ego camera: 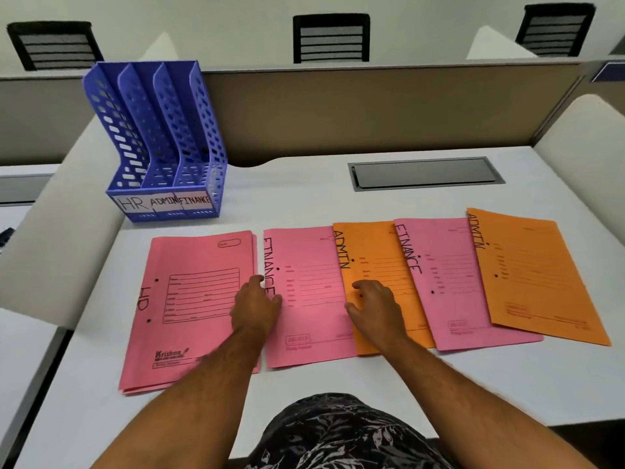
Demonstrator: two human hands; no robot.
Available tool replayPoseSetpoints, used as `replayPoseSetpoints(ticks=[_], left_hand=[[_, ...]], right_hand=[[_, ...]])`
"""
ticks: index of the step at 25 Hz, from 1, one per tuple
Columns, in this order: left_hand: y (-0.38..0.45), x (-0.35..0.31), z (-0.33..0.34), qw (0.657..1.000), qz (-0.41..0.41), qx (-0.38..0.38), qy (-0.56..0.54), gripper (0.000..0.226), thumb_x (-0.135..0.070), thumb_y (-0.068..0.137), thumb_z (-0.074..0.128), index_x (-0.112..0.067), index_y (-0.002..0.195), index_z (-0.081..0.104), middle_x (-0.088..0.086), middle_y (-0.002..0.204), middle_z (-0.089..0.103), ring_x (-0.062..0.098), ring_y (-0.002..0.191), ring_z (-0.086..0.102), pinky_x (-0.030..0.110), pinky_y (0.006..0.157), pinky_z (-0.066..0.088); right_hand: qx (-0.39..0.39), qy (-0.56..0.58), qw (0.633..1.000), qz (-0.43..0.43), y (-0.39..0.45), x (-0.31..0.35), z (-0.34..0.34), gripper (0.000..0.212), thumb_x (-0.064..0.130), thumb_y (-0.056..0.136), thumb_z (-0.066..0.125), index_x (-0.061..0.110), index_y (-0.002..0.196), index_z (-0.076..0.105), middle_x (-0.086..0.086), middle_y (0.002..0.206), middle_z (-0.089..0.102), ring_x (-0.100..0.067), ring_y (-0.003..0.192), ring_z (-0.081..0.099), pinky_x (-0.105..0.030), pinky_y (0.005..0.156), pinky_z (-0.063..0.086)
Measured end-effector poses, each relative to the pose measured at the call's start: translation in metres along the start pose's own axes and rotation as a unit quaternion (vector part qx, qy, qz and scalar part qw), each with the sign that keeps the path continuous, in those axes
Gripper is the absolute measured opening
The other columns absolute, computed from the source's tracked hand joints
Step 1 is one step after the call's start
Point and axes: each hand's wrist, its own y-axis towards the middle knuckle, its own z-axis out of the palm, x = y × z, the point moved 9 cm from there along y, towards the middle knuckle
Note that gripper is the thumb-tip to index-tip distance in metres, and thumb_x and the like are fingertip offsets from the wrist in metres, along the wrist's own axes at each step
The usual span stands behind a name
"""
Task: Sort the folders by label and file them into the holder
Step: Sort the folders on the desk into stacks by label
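Your left hand point(258, 304) rests flat-fingered on the near FINANCE folder point(307, 296) and your right hand point(373, 304) lies relaxed on the overlapping ADMIN folder point(375, 265), neither gripping. Slide like labels together before lifting; the empty holder point(162, 140) stands far left.

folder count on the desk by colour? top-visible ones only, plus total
Pink: 3, the HR folder, the left FINANCE folder and the right FINANCE folder.
Orange: 2, the left ADMIN folder and the right ADMIN folder.
Total: 5. More pink edges show under the HR folder; how many cannot be told.
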Motion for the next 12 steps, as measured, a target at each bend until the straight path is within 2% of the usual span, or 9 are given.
replayPoseSetpoints(ticks=[2,4,6,9,12], left_hand=[[0.001,0.002,0.003,0.997,-0.052,-0.001,-0.065,0.068,-0.019,0.093,0.079,-0.014,0.153,0.048,0.013,0.135,0.070,0.030,0.110,0.070,0.043,0.098,0.058],[0.000,0.000,0.004,0.987,-0.102,-0.019,-0.126,0.064,-0.013,0.091,0.078,-0.010,0.150,0.052,0.014,0.132,0.071,0.029,0.106,0.068,0.037,0.094,0.056],[0.001,-0.005,0.003,0.976,-0.125,-0.039,-0.175,0.052,-0.009,0.090,0.076,-0.007,0.140,0.061,0.015,0.123,0.073,0.034,0.108,0.071,0.045,0.100,0.059],[-0.005,-0.020,-0.003,0.969,-0.127,-0.058,-0.205,0.036,-0.007,0.093,0.071,-0.009,0.128,0.065,0.010,0.107,0.074,0.035,0.096,0.075,0.054,0.091,0.064],[-0.019,-0.044,-0.013,0.967,-0.101,-0.088,-0.218,0.020,-0.007,0.099,0.067,-0.016,0.117,0.064,0.010,0.108,0.075,0.031,0.090,0.076,0.051,0.082,0.067]], right_hand=[[0.020,0.010,1.000,0.007,0.007,-0.013,-0.002,0.051,0.033,0.092,0.075,0.018,0.139,0.063,-0.003,0.139,0.062,-0.025,0.128,0.055,-0.045,0.103,0.052],[0.042,0.015,0.999,0.003,0.015,-0.025,-0.002,0.052,0.031,0.091,0.077,0.016,0.138,0.063,-0.005,0.139,0.061,-0.026,0.127,0.056,-0.040,0.104,0.051],[0.069,0.000,0.997,-0.015,0.021,-0.032,-0.002,0.052,0.031,0.089,0.078,0.016,0.136,0.063,-0.004,0.137,0.061,-0.025,0.124,0.057,-0.038,0.102,0.052],[0.108,-0.066,0.989,-0.075,0.026,-0.040,-0.001,0.055,0.037,0.086,0.076,0.021,0.136,0.061,-0.002,0.143,0.055,-0.025,0.130,0.052,-0.041,0.101,0.053],[0.134,-0.116,0.977,-0.122,0.028,-0.054,0.003,0.072,0.055,0.090,0.069,0.030,0.153,0.045,-0.004,0.169,0.030,-0.030,0.153,0.032,-0.052,0.121,0.036]])
